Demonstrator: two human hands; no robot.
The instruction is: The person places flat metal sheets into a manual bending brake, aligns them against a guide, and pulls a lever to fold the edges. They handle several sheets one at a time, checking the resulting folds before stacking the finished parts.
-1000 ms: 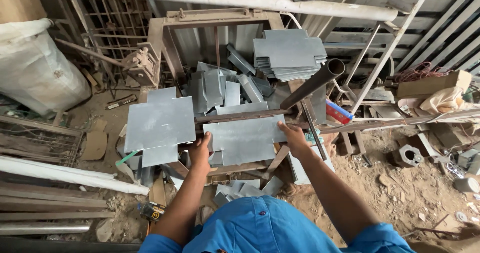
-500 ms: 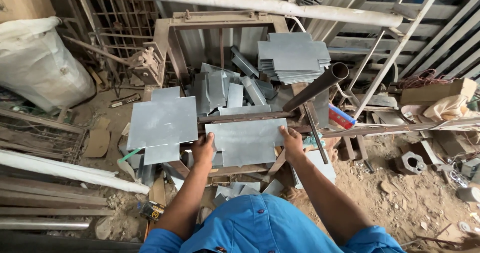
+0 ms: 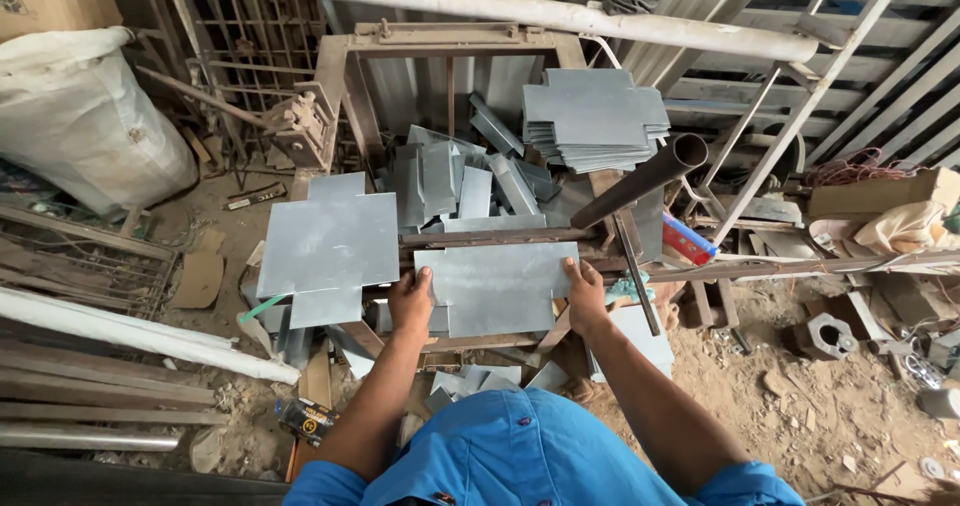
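A: State the position of the grey metal sheet (image 3: 497,286).

B: It lies flat on the rusty steel frame (image 3: 500,237), with its far edge under the frame's horizontal bar.

A: State the grip of each hand.

B: The left hand (image 3: 411,301) clamps the sheet's left edge, thumb on top and fingers curled under. The right hand (image 3: 585,292) clamps the right edge at a notch in the same manner.

A: List the adjacent items.

B: A cross-shaped sheet (image 3: 330,247) lies just left of the frame. A stack of cut sheets (image 3: 593,119) sits behind it to the right. A dark pipe (image 3: 641,181) leans beside the right hand. Bent pieces (image 3: 462,178) are piled behind the bar.
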